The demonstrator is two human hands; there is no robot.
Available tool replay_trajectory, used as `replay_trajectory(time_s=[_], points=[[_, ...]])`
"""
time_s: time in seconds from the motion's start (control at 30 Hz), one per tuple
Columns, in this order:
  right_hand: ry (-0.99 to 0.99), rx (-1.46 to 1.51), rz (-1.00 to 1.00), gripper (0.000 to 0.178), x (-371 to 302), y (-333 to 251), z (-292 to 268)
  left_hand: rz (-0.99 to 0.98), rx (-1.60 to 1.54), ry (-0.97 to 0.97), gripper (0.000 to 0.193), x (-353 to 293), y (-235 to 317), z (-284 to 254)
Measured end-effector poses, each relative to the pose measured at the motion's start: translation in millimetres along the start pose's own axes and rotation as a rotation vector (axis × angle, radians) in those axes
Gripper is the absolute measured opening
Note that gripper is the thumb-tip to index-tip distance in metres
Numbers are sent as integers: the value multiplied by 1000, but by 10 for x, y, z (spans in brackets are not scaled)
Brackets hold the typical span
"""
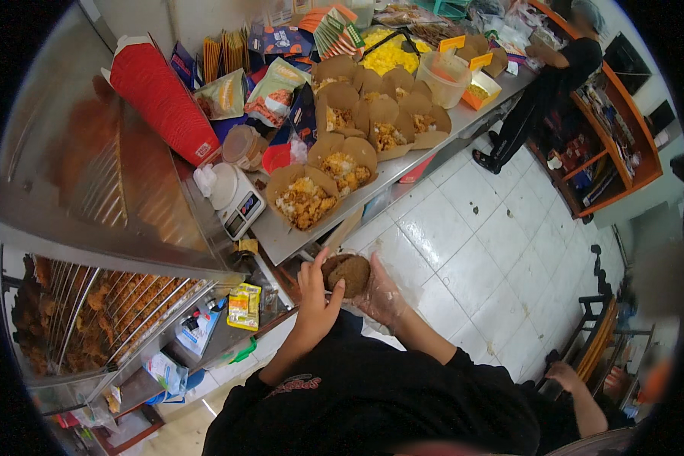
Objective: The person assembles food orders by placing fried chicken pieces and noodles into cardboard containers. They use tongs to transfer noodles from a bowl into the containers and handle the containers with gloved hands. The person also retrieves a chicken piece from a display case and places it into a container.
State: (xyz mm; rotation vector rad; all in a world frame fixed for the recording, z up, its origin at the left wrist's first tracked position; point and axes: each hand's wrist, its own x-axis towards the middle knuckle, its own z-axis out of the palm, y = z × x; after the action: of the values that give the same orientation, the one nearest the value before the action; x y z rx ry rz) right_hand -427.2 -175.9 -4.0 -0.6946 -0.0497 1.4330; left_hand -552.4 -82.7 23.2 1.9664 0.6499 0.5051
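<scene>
Just off the counter's front edge, in front of my body, is a round container (349,276) with a coarse dark brown surface, like ground seasoning. Whether that surface is loose powder or something solid, I cannot tell. My left hand (317,295) is bare and grips its left side, with the thumb across the front. On the other side my right hand (381,295), in a clear plastic glove, cups it from the right. An open cardboard food box (305,199) with rice and fried pieces stands nearest, on the steel counter (285,245).
Several more filled boxes (388,135) line the counter. A white kitchen scale (239,201) and a tall red carton (163,99) stand left, above a display case of fried food (121,311). A person (543,83) stands far right; another person's hand (566,376) shows lower right.
</scene>
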Motion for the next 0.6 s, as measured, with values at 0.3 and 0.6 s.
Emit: replay_trajectory(time_s=[0.3, 0.6], points=[[166, 0, 30, 58, 406, -847, -445, 132, 112, -106, 73, 1012, -38, 399], [677, 70, -291, 46, 195, -1841, -1261, 400, -201, -268, 39, 2219, 451, 886]])
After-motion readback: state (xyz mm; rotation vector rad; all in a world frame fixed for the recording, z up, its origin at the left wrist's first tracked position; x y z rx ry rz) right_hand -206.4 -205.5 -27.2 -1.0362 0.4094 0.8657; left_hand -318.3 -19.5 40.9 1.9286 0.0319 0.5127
